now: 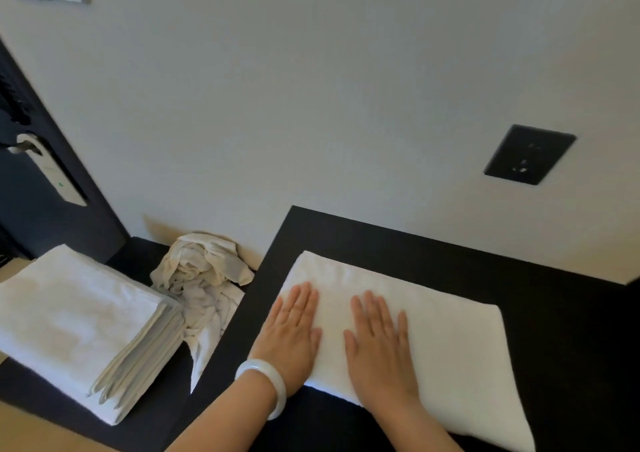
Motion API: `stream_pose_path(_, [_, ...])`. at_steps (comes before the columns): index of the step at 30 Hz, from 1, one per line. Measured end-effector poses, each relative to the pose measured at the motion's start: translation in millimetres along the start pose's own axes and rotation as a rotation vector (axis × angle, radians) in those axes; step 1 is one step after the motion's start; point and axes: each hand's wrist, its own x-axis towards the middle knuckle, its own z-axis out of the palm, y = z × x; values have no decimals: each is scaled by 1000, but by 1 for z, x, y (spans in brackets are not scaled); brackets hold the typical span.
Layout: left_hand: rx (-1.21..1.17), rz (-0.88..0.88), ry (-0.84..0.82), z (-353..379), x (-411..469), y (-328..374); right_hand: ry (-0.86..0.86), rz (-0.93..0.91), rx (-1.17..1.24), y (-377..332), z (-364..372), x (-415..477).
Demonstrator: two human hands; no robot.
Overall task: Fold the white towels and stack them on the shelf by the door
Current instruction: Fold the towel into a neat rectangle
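Both the left hand (289, 333) and right hand (379, 342) press flat, fingers straight, on the soft folded white terry towel (450, 347); light and limp, it is best gripped along its near edge.

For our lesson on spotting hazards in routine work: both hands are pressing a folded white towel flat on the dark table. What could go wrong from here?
The stack has layers splaying along one side, so another towel on top may tip or slide it.
The crumpled heap lies beside the stack and could get snagged.
Lifting the folded towel from under the left hand and right hand may undo its fold.
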Motion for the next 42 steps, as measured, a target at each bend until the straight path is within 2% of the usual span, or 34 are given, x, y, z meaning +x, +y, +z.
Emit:
stream_pose_path(2, [-28,-4,7,0,0,-2,88,91,-18,37,-6,-9])
stream_pose_path(7, [-54,10,2,2,0,-4,85,468,-29,120,-25,-48])
stream_pose_path(9, [-36,0,2,1,2,-3,44,618,-43,139,-32,-56])
stream_pose_path(11, [1,-20,1,-3,6,2,50,689,-109,143,-43,-58])
stream_pose_path(13, [34,11,-22,-13,13,17,187,592,-148,125,-49,-51])
stream_pose_path(15, [83,169,11,-22,23,42,359,336,-98,89,-52,-35])
stream_pose_path(16, [99,241,19,-27,28,56,387,210,-52,70,-53,-23])
stream_pose_path(17, [127,285,17,-28,34,66,329,117,-20,53,-53,-11])
stream_pose_path(19, [176,299,-17,-29,48,75,140,59,-31,35,-46,11])
stream_pose_path(21, [138,240,-70,-23,60,62,58,58,-53,39,-37,22])
stream_pose_path(24, [112,139,-47,-11,66,24,74,168,15,79,-30,19])
stream_pose_path(27, [49,-78,3,-10,61,-11,155,359,-5,125,-37,5])
stream_pose_path(29, [-42,-204,-3,-11,59,-27,124,413,7,146,-42,-2])
stream_pose_path(32, [-87,-258,-55,-16,55,-34,89,429,155,157,-45,-7])
stream_pose_path(34, [-123,-262,-22,-24,51,-31,126,438,243,156,-49,-11])
stream_pose_path(37, [-156,-302,63,-37,44,-27,197,627,274,150,-58,-19])
stream_pose_path(39, [-275,-372,21,-44,41,-27,127,792,317,150,-64,-22])
stream_pose_path(42, [-533,-498,-72,-53,36,-31,22,933,629,156,-72,-26])
